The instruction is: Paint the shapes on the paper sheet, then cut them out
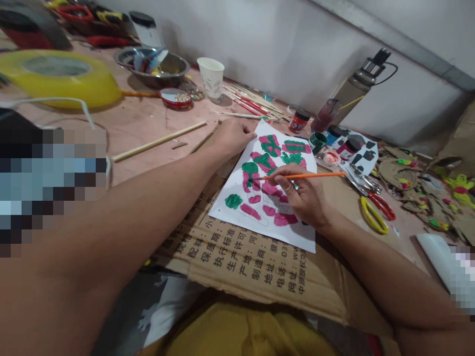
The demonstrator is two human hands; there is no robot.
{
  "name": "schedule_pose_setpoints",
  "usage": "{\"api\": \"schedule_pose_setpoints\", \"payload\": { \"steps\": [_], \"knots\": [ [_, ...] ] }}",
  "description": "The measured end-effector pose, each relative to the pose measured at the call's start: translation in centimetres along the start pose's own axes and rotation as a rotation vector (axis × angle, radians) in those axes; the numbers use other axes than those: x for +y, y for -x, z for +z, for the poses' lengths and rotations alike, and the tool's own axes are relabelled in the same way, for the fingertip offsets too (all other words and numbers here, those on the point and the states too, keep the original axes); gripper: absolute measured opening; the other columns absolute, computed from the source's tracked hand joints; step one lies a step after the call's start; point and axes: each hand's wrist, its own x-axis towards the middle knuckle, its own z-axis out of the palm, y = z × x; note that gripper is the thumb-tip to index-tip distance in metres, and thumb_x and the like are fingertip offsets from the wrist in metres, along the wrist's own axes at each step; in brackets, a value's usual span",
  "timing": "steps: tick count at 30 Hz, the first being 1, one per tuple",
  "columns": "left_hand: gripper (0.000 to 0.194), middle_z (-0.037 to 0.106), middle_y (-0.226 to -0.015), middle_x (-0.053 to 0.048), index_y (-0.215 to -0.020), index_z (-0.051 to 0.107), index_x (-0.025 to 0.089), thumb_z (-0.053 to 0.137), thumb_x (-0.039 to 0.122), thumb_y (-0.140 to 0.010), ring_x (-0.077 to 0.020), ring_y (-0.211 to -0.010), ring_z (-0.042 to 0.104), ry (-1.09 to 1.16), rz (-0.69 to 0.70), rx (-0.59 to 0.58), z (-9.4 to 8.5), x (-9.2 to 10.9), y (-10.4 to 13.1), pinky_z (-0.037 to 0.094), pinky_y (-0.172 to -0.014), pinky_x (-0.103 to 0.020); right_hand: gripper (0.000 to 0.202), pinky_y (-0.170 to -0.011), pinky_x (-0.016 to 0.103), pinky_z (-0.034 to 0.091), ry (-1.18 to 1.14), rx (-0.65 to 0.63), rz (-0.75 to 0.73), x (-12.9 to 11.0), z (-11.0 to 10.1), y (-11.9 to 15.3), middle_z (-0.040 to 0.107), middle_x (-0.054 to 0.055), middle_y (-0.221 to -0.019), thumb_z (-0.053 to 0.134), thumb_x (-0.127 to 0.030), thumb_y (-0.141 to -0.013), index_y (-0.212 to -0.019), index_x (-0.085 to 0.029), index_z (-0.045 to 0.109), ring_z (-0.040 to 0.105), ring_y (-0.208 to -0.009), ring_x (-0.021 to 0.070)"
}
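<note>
My right hand [297, 190] is closed around a paintbrush [311, 175] with an orange handle. The brush tip points left and reaches the painted shapes on a white sheet of paper [230, 220]. Pink and green patches cover much of the pencil outlines on that sheet. At its upper left edge my left hand [234, 136] has its fingers curled and pinching the margin. Under the paper lies a flat piece of cardboard [245, 277] with printed characters. An open jar of green paint [318, 142] stands just beyond the sheet's upper right corner.
Scissors [373, 212] lie right of the cardboard. Paint jars [299, 120], a tall bottle [352, 89], a paper cup [211, 79] and thin sticks [252, 101] stand or lie toward the wall. Farther left are a metal bowl [174, 69] and yellow tape [100, 84].
</note>
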Motion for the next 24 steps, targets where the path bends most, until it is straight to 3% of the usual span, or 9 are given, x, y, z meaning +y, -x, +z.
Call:
{"api": "schedule_pose_setpoints", "payload": {
  "steps": [10,15,24],
  "knots": [
    [0.016,0.081,-0.090,-0.007,-0.079,0.082,0.028,0.077,0.038,-0.091,-0.0302,-0.098,0.074,0.011,0.007,-0.010,0.02,-0.24,-0.07,0.053,-0.084,-0.037,0.019,-0.079,0.035,0.062,0.012,-0.007,-0.003,0.07,0.00,-0.26,0.078,0.003,-0.094,0.061,-0.035,-0.113,-0.102,-0.025,0.073,0.073,-0.083,0.0188],
    [0.017,0.082,-0.094,-0.007,-0.084,0.081,0.022,0.075,0.035,-0.092,-0.0262,-0.091,0.073,0.004,0.020,0.000,0.09,-0.24,-0.09,0.051,-0.082,-0.036,0.016,-0.081,0.033,0.061,-0.020,0.004,-0.028,0.53,0.32,-0.47,0.078,0.002,-0.096,0.061,-0.032,-0.114,-0.103,-0.025,0.071,0.073,-0.083,0.0170],
    [0.019,0.080,-0.087,-0.006,-0.077,0.079,0.027,0.075,0.040,-0.090,-0.0286,-0.092,0.073,0.013,0.026,0.001,0.26,-0.69,-0.34,0.053,-0.082,-0.038,0.023,-0.075,0.032,0.061,-0.045,0.002,0.081,0.02,0.02,-0.29,0.077,0.002,-0.088,0.061,-0.038,-0.113,-0.098,-0.024,0.070,0.075,-0.078,0.0164]
  ]
}}
